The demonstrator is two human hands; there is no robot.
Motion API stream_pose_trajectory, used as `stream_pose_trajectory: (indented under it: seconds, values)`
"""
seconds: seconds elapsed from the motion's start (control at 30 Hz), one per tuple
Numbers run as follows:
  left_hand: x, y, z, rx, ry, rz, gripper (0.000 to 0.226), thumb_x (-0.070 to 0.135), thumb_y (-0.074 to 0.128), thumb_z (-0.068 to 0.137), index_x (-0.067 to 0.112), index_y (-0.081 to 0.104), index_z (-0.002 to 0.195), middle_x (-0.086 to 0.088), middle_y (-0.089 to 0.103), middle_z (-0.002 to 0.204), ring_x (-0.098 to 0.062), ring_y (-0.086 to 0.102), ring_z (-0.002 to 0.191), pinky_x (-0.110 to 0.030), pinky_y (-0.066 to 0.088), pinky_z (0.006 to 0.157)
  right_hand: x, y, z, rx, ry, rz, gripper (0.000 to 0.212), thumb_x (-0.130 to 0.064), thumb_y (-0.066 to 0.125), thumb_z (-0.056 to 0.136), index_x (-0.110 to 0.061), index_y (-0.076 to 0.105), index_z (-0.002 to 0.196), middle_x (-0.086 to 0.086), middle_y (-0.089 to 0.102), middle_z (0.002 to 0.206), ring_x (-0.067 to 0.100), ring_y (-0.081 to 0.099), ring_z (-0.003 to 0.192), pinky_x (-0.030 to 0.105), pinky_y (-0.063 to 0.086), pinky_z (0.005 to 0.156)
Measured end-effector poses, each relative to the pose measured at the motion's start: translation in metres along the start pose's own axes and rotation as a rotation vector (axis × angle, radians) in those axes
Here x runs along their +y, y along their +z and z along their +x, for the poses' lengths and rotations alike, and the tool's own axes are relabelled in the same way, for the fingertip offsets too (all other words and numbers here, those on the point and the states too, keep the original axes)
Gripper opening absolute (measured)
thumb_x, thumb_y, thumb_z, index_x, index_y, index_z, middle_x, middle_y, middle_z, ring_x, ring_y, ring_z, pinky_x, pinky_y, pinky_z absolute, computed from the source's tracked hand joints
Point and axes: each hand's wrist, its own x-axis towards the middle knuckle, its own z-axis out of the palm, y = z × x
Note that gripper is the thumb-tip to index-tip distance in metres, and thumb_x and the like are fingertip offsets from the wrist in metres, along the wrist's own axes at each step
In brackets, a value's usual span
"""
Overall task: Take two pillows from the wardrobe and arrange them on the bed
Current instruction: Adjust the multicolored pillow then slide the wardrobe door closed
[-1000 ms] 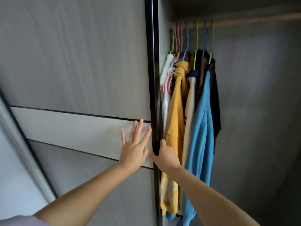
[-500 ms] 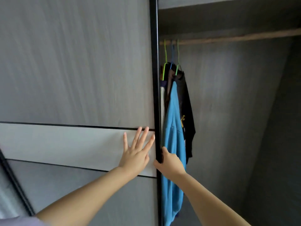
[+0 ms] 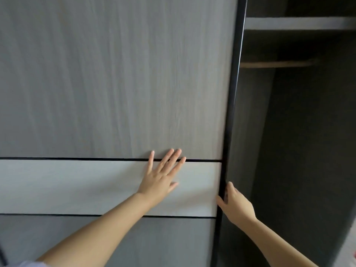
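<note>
My left hand [image 3: 159,182] flat, fingers spread, on sliding door [image 3: 115,93]. My right hand [image 3: 234,204] curled round door's black edge [image 3: 229,120]. Wardrobe [image 3: 300,132] part open, interior dark; no pillows visible. Both pillows, bed arranging left.

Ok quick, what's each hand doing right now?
Left hand: open, flat against the sliding door, holding nothing.
Right hand: closed around the door's black edge.
</note>
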Motion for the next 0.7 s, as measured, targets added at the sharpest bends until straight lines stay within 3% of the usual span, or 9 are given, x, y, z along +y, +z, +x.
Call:
stream_pose_trajectory:
  seconds: [0.1,0.2,0.3,0.43,0.57,0.7]
  values:
    - [-0.006,0.009,-0.004,-0.001,-0.019,-0.011,0.101,0.054,0.079,0.059,0.022,0.035,0.144,-0.002,0.028,0.153,-0.020,0.028,0.140,-0.064,0.025,0.106,0.007,-0.024,-0.006,0.399,-0.030,0.124,0.070,-0.019,0.059,0.088,-0.011,0.023,0.148,0.012,0.029,0.154,0.028,0.023,0.143,0.045,0.032,0.114]
    - [-0.007,0.015,-0.009,-0.012,-0.044,-0.050,0.112,0.053,0.080,0.059,0.020,0.021,0.148,-0.002,0.023,0.157,-0.016,0.014,0.147,-0.064,0.018,0.110,-0.005,-0.051,0.000,0.614,-0.294,-0.108,0.081,-0.022,0.069,0.082,-0.014,0.022,0.148,0.018,0.024,0.155,0.033,0.011,0.146,0.051,0.016,0.117]
    - [-0.002,0.015,-0.004,-0.011,-0.084,-0.093,0.110,0.052,0.079,0.062,0.021,0.017,0.148,-0.002,0.010,0.159,-0.013,-0.011,0.148,-0.063,0.007,0.111,-0.011,-0.060,0.011,0.556,-0.520,-0.423,0.086,-0.035,0.076,0.075,-0.018,0.030,0.146,0.018,0.031,0.153,0.036,0.017,0.142,0.061,0.024,0.109]
    - [0.009,0.015,0.009,-0.006,-0.083,-0.115,0.118,0.056,0.080,0.056,0.026,0.014,0.149,-0.001,0.017,0.157,-0.015,-0.002,0.148,-0.063,0.006,0.111,0.010,-0.065,0.023,0.429,-0.455,-0.579,0.093,-0.045,0.082,0.065,-0.020,0.037,0.144,0.018,0.029,0.153,0.038,0.018,0.140,0.070,0.033,0.100]
    - [0.033,0.019,0.022,0.032,0.014,-0.092,0.127,0.058,0.080,0.054,0.027,0.004,0.150,0.000,0.022,0.154,-0.015,0.018,0.143,-0.059,0.006,0.112,0.040,-0.073,0.028,0.381,-0.385,-0.588,0.098,-0.047,0.080,0.066,-0.025,0.027,0.146,0.017,0.015,0.156,0.043,0.015,0.142,0.076,0.030,0.097]
    - [0.061,0.023,0.040,0.088,0.092,-0.108,0.127,0.059,0.080,0.053,0.027,0.005,0.150,0.000,0.024,0.153,-0.017,0.021,0.141,-0.055,0.011,0.112,0.067,-0.087,0.031,0.367,-0.342,-0.581,0.098,-0.047,0.079,0.068,-0.029,0.023,0.147,0.016,0.007,0.155,0.046,0.010,0.141,0.078,0.030,0.094]
